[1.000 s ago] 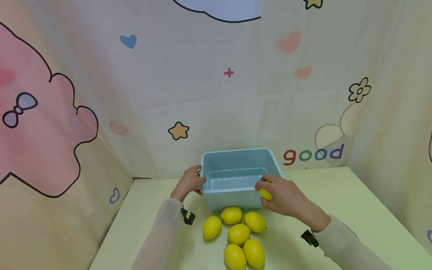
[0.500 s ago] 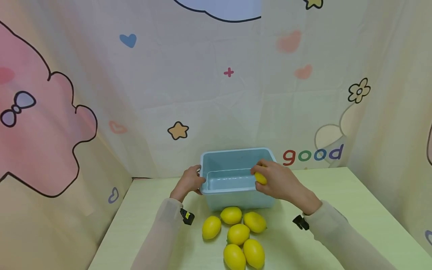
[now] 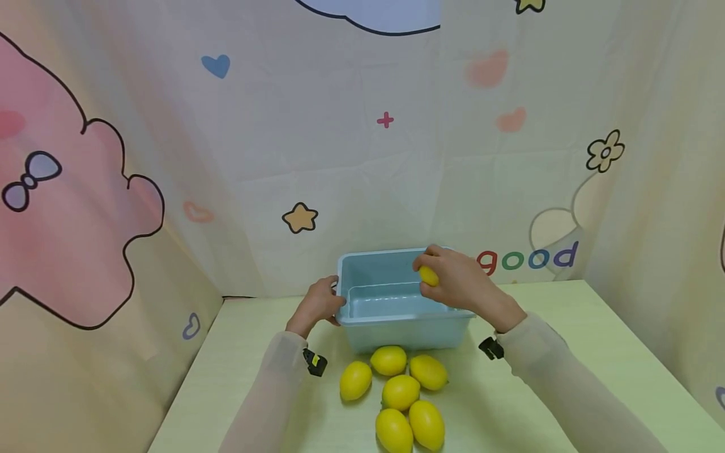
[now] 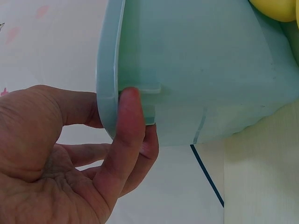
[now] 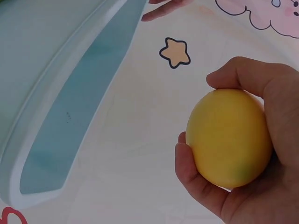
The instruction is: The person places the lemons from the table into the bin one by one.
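A light blue plastic bin [image 3: 408,333] stands toward the back of the table, its visible inside bare. My left hand [image 3: 318,303] grips the bin's left rim; in the left wrist view the thumb and fingers [image 4: 128,121] close on the rim from both sides. Over the bin's right part, my right hand [image 3: 459,280] holds a lemon [image 3: 428,275]. Up close in the right wrist view, that lemon [image 5: 229,137] sits between thumb and curled fingers, with a greenish patch low on its skin. Several more lemons [image 3: 401,393] lie together on the table in front of the bin.
The pale green table [image 3: 510,402] runs up to a printed cloth backdrop [image 3: 340,126] just behind the bin. Cloth also hangs at the left and right sides. Black wrist-worn devices [image 3: 314,362] sit on both sleeves.
My right hand has lifted the lemon from the bin's front right rim up and back to over its opening. The left hand and the lemons on the table stay put.
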`<state>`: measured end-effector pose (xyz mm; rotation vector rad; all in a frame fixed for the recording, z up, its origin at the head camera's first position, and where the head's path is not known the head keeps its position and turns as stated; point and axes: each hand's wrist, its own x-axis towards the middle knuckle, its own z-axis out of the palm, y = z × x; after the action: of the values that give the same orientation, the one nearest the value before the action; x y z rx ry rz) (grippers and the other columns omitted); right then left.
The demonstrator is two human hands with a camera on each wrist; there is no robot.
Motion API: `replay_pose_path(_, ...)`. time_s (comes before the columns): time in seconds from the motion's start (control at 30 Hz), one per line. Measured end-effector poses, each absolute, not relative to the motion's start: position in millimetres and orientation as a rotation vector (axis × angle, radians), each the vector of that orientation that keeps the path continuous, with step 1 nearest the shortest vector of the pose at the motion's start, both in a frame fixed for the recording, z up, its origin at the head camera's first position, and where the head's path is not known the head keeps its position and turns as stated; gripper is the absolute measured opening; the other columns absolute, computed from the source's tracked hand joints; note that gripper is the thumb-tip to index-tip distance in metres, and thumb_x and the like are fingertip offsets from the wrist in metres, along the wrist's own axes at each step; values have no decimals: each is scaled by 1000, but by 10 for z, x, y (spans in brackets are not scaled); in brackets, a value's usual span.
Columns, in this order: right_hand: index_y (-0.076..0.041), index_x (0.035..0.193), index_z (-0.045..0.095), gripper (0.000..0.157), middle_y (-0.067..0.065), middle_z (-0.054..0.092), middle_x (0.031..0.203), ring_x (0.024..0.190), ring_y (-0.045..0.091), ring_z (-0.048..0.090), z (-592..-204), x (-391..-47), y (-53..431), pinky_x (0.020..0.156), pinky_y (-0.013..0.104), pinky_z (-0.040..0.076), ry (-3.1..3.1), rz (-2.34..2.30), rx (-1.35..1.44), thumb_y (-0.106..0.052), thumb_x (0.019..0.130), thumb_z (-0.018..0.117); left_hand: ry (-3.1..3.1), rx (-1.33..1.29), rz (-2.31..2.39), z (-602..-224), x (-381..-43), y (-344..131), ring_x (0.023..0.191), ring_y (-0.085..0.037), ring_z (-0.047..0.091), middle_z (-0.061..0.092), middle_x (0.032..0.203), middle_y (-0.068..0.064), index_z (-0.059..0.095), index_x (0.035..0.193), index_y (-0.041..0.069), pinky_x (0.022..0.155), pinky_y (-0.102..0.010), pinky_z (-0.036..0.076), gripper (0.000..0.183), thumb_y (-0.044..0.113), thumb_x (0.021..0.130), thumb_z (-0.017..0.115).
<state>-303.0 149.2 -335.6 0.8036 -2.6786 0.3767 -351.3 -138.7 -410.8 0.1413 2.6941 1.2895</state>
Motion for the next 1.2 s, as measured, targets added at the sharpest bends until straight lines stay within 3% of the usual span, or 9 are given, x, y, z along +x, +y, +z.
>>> replay_pose_path(1.2,-16,116,68,32,7,63,109,85,22,57,-3268,-3697,1286,71,33,54,-2860,304,725,-24,84,68,2686,141,1305,-4109,-3510,-1378,82,-29,70,60,122,-26,36,150,3,51,-34,59,65,5,89,59)
